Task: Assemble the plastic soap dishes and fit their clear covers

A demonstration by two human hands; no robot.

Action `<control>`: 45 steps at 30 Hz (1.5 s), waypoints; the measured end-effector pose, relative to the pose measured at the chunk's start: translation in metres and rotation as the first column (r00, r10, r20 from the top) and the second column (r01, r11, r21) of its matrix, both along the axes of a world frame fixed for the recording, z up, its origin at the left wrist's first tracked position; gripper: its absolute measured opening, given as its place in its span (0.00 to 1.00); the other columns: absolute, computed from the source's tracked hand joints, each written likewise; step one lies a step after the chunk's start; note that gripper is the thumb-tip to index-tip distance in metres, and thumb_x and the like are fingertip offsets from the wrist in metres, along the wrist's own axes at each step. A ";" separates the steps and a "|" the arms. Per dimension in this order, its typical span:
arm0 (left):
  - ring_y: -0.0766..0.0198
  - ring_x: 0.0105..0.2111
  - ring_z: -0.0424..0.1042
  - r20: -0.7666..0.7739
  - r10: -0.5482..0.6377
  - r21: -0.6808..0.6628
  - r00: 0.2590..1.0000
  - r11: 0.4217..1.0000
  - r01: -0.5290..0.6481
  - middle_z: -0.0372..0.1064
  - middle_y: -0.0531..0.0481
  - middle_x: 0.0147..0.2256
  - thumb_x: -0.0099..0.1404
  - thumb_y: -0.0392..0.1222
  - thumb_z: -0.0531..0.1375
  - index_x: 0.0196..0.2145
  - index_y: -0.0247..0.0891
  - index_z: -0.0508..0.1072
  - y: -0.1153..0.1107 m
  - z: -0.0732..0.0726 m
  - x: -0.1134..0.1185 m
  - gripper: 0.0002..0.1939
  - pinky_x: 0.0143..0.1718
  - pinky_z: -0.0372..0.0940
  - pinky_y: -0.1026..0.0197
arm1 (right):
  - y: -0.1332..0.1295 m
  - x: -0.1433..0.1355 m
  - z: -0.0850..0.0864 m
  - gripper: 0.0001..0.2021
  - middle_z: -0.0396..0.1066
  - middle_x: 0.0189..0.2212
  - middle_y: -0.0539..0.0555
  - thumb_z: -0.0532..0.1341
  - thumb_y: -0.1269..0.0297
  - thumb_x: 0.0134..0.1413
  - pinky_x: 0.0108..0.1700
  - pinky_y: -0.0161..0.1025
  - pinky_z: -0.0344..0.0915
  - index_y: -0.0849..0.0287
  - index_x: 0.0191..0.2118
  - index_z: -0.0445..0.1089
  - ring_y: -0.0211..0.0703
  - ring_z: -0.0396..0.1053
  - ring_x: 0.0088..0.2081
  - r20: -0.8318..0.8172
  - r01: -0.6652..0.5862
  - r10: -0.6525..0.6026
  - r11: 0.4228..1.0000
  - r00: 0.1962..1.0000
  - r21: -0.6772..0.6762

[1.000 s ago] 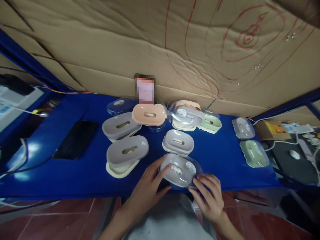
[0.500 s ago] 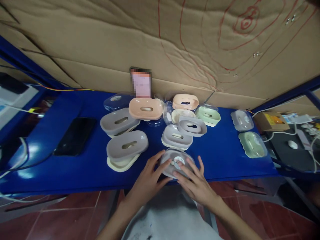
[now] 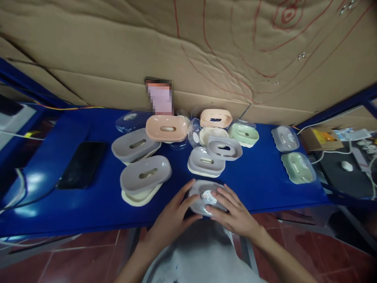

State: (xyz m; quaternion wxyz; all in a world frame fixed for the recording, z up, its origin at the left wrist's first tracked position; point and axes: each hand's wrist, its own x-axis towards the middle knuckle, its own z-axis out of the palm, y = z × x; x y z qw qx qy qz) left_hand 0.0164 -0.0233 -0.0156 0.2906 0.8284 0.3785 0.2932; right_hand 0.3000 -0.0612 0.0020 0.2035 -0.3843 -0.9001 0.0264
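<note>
A grey soap dish (image 3: 196,199) with a clear lid and a round white sticker (image 3: 210,197) lies at the table's front edge. My left hand (image 3: 180,206) is curved around its left side, thumb at the near edge and fingers at the far edge. From the right, my right hand (image 3: 232,208) grips the dish, its fingers lying over the lid and against the right rim. Just beyond sits a grey soap dish (image 3: 206,160) on a cream base, with a loose grey tray (image 3: 225,148) leaning on it. Left of my hands, another grey tray (image 3: 145,175) rests askew on a cream base (image 3: 138,198).
Farther back are a peach tray (image 3: 166,127), a green dish (image 3: 244,134) and clear lids (image 3: 194,133). Two lidded dishes, grey (image 3: 285,138) and green (image 3: 298,168), lie at the right. A black phone (image 3: 81,165) lies left; another phone (image 3: 160,97) leans on the cardboard wall (image 3: 118,47).
My right hand's fingers have drawn in from a spread pose and now close on the lid and right side of the dish. My left hand stays around the left side.
</note>
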 end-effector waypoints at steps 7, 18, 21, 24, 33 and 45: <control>0.50 0.66 0.71 -0.079 0.064 0.029 0.995 0.998 -0.062 0.58 0.40 0.72 0.77 0.45 0.61 0.72 0.50 0.59 0.002 0.005 0.002 0.30 0.60 0.76 0.46 | -0.023 0.077 0.003 0.24 0.66 0.67 0.64 0.65 0.62 0.70 0.65 0.65 0.69 0.51 0.68 0.68 0.64 0.62 0.69 0.043 0.458 -0.462 0.886 0.886 0.078; 0.49 0.65 0.71 -0.168 0.065 0.172 0.984 0.985 -0.035 0.63 0.39 0.70 0.78 0.39 0.59 0.68 0.46 0.67 0.006 0.011 0.008 0.24 0.61 0.74 0.45 | 0.100 0.140 0.021 0.32 0.58 0.72 0.78 0.56 0.53 0.77 0.71 0.73 0.50 0.61 0.77 0.53 0.74 0.55 0.74 -0.012 0.726 -0.746 0.645 0.666 0.238; 0.48 0.68 0.67 -0.150 0.130 0.231 0.980 0.969 -0.093 0.61 0.39 0.71 0.77 0.37 0.59 0.69 0.45 0.66 0.013 0.019 0.010 0.25 0.64 0.72 0.45 | 0.111 0.109 0.032 0.29 0.60 0.73 0.66 0.57 0.54 0.76 0.74 0.62 0.55 0.53 0.77 0.54 0.60 0.57 0.75 0.044 0.542 -0.552 0.829 0.832 0.139; 0.47 0.70 0.63 -0.135 0.179 0.280 0.975 0.950 -0.136 0.61 0.40 0.71 0.76 0.37 0.60 0.69 0.45 0.65 0.024 0.032 0.018 0.26 0.66 0.69 0.43 | 0.114 0.074 0.037 0.25 0.68 0.69 0.59 0.60 0.55 0.75 0.75 0.63 0.53 0.49 0.72 0.62 0.56 0.64 0.71 0.049 0.302 -0.301 0.953 0.952 -0.008; 0.45 0.70 0.64 0.008 0.173 0.414 0.985 0.896 -0.161 0.57 0.40 0.72 0.73 0.36 0.65 0.70 0.51 0.62 0.018 0.046 0.038 0.33 0.63 0.73 0.42 | 0.060 0.043 0.069 0.14 0.81 0.49 0.55 0.58 0.63 0.74 0.60 0.54 0.71 0.48 0.58 0.74 0.52 0.78 0.51 -0.366 0.320 -0.341 0.940 0.866 -0.120; 0.41 0.71 0.62 -0.225 0.023 0.369 0.974 0.927 0.063 0.59 0.36 0.72 0.73 0.46 0.66 0.62 0.43 0.73 -0.004 0.018 0.006 0.22 0.64 0.71 0.37 | 0.045 -0.015 0.028 0.16 0.80 0.48 0.55 0.52 0.59 0.79 0.50 0.43 0.76 0.51 0.59 0.74 0.46 0.79 0.48 -0.369 0.222 -0.457 0.819 0.809 -0.529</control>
